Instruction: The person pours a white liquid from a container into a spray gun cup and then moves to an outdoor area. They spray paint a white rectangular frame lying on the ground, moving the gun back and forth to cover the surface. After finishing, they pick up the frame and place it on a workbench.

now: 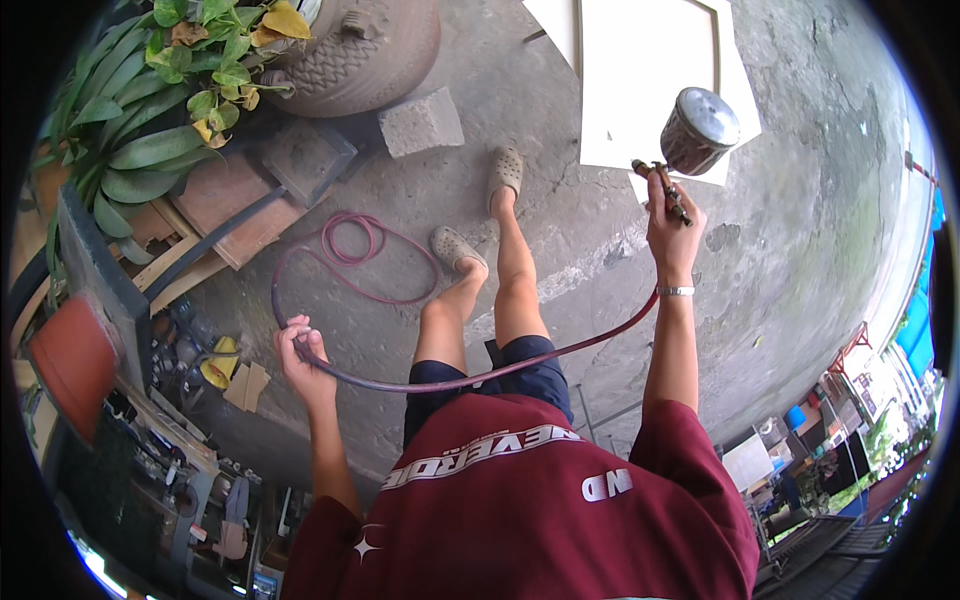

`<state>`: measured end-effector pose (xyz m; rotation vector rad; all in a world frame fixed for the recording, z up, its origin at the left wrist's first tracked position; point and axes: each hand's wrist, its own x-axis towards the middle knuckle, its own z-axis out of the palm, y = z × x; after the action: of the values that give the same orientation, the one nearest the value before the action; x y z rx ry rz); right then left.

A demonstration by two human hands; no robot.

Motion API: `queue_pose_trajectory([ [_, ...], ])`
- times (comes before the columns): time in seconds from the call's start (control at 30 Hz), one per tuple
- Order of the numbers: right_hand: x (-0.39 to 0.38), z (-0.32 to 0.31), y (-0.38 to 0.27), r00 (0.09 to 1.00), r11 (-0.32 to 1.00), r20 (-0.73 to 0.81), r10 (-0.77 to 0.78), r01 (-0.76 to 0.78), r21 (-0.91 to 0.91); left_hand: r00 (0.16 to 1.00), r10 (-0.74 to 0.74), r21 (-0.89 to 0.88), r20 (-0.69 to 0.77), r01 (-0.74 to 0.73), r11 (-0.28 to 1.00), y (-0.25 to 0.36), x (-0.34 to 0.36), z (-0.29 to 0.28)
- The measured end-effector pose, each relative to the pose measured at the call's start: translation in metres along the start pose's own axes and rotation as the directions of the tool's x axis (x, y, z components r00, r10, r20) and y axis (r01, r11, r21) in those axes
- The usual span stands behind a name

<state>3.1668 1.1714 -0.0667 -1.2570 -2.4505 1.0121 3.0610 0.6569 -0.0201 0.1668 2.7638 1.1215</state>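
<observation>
My right hand (674,238) is closed around the handle of a spray gun (668,188), out to the right. The gun's round metal cup (697,135) is stained down its side, with a shiny silver end facing up. A dark red air hose (500,376) runs from near my right wrist in a sagging curve across my front to the left. My left hand (305,362) has its fingers wrapped around that hose. Just beyond the cup lies a white panel (625,125) with a raised frame, partly hidden by the cup.
Loose loops of hose (350,240) lie on the concrete floor near my feet. A concrete block (421,124), a large clay pot (370,60) and leafy plants (150,110) stand at the far left. Nearer left are an orange pot (75,350) and stacked boards (225,215).
</observation>
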Motion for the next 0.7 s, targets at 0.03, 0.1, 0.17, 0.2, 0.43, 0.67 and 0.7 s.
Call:
queue_pose_trajectory([
  [0.03,-0.011,-0.002,0.001,1.0,0.999,-0.012,0.009,-0.009,0.036,1.0,0.013,0.013,0.005,-0.013,1.0,-0.004,-0.001,-0.001],
  [0.1,-0.033,-0.007,0.005,1.0,1.0,0.005,0.008,-0.008,0.02,0.999,0.042,0.045,0.018,-0.042,0.998,-0.01,-0.001,-0.002],
  [0.17,-0.052,-0.016,0.009,0.999,0.999,0.044,0.014,-0.012,-0.042,0.999,0.045,0.029,0.027,-0.046,0.999,-0.011,-0.002,-0.002],
  [0.2,-0.061,-0.02,0.009,0.999,0.999,0.038,0.0,0.002,-0.033,0.998,0.047,0.02,0.033,-0.047,0.999,-0.011,-0.003,-0.001],
  [0.43,-0.076,-0.037,0.003,0.997,0.999,0.069,0.045,-0.043,-0.032,0.998,0.054,-0.011,0.039,-0.054,0.998,-0.003,0.0,0.001],
  [0.67,0.025,-0.008,0.002,0.998,0.998,0.014,-0.06,0.06,-0.016,0.998,0.045,0.042,0.044,-0.046,0.998,0.01,0.013,0.012],
  [0.7,0.042,-0.005,-0.001,0.998,0.998,0.03,-0.058,0.058,-0.031,0.999,0.027,0.042,0.04,-0.028,0.999,0.013,0.015,0.015],
])
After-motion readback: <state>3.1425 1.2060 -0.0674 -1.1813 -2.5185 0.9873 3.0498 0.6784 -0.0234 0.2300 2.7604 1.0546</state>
